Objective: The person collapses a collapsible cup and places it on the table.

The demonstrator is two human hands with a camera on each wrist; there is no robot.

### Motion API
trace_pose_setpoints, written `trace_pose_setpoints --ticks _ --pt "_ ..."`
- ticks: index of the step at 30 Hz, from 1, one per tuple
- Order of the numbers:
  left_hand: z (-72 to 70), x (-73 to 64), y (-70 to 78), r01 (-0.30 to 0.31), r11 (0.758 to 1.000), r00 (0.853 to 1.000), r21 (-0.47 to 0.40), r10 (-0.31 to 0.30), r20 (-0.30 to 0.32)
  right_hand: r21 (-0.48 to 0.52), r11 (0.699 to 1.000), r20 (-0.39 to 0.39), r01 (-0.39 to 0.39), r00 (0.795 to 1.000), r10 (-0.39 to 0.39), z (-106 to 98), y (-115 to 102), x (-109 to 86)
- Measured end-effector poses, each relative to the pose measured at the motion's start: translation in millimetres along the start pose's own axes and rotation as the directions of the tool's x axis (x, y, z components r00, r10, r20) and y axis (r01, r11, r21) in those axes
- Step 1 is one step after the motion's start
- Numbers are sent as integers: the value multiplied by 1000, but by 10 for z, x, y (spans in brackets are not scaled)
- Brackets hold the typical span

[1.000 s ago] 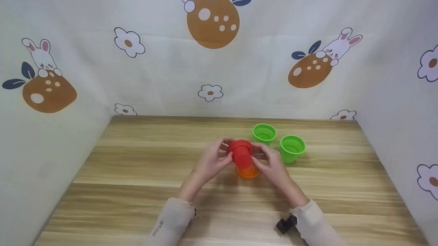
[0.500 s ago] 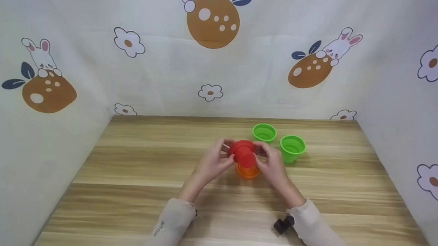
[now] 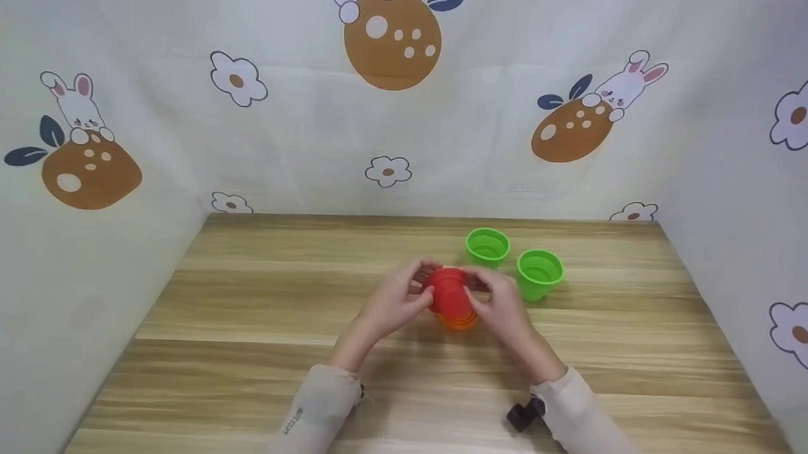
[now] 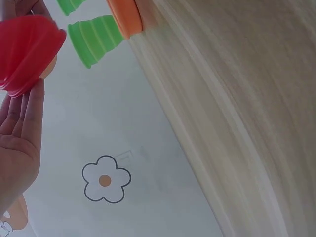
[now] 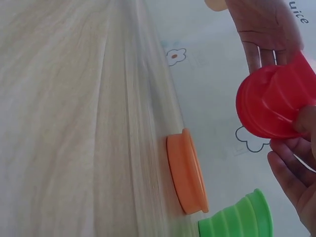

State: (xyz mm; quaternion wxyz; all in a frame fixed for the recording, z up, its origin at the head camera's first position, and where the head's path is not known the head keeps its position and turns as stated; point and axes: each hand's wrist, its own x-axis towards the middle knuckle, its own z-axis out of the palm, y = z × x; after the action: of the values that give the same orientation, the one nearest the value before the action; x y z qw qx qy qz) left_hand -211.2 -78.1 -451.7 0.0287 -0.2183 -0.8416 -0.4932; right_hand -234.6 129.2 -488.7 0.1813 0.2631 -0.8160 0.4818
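Both hands hold a red collapsible cup (image 3: 451, 297) above the table, its narrow base tilted towards the person. My left hand (image 3: 395, 293) grips its left side, thumb on the near wall and fingers behind. On the other side my right hand (image 3: 504, 301) grips it in the same way. The right wrist view shows the red wall (image 5: 271, 101) skewed and folded, with a thumb pressing into it. Beneath the red cup an orange collapsible cup (image 3: 458, 324), folded flat into a low ring, sits on the table, partly hidden in the head view.
Two green collapsible cups stand upright and extended behind the right hand, one farther back (image 3: 487, 256) and one more to the right (image 3: 538, 287). A patterned cloth (image 3: 298, 140) walls in the wooden table (image 3: 247, 377) at the back and sides.
The red cup has come slightly lower and towards the person, covering more of the orange cup. Its tilt and shape have changed a little between the hands. The green cups stay put.
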Motion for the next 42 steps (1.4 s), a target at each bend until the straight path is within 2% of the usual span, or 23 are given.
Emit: trace_pose_setpoints --ticks 4,8,10,13,15,18,21,28,33,38,42 --pt "-4 10 5 1 1000 1000 -3 -1 -4 44 998 42 -45 998 43 -18 14 -3" --pt "2 16 -15 4 999 1000 -33 -4 -26 164 979 103 -118 989 102 -44 36 -5" --pt "3 18 -28 1 998 999 -57 -4 -47 270 947 153 -175 979 137 -61 47 -8" --pt "7 27 -49 -6 996 997 -89 0 -74 419 872 230 -252 959 167 -87 54 -13" --pt "8 35 -59 -12 994 996 -109 2 -86 484 828 269 -283 949 167 -104 56 -15" --pt "10 43 -59 -14 993 996 -118 3 -88 509 809 290 -293 944 159 -118 39 -14" --pt "11 49 -52 -9 994 996 -113 -1 -88 499 818 271 -286 948 166 -119 11 -10" --pt "25 47 -31 4 993 996 -121 -15 -89 428 871 182 -239 967 176 -86 -20 14" --pt "36 39 -17 13 989 996 -144 -25 -81 374 898 136 -232 972 194 -73 -44 22" --pt "49 35 -19 15 991 996 -131 -25 -80 311 922 97 -230 973 210 -60 -68 26" --pt "66 22 -32 12 992 997 -123 -22 -79 252 947 51 -198 980 191 -40 -77 27"
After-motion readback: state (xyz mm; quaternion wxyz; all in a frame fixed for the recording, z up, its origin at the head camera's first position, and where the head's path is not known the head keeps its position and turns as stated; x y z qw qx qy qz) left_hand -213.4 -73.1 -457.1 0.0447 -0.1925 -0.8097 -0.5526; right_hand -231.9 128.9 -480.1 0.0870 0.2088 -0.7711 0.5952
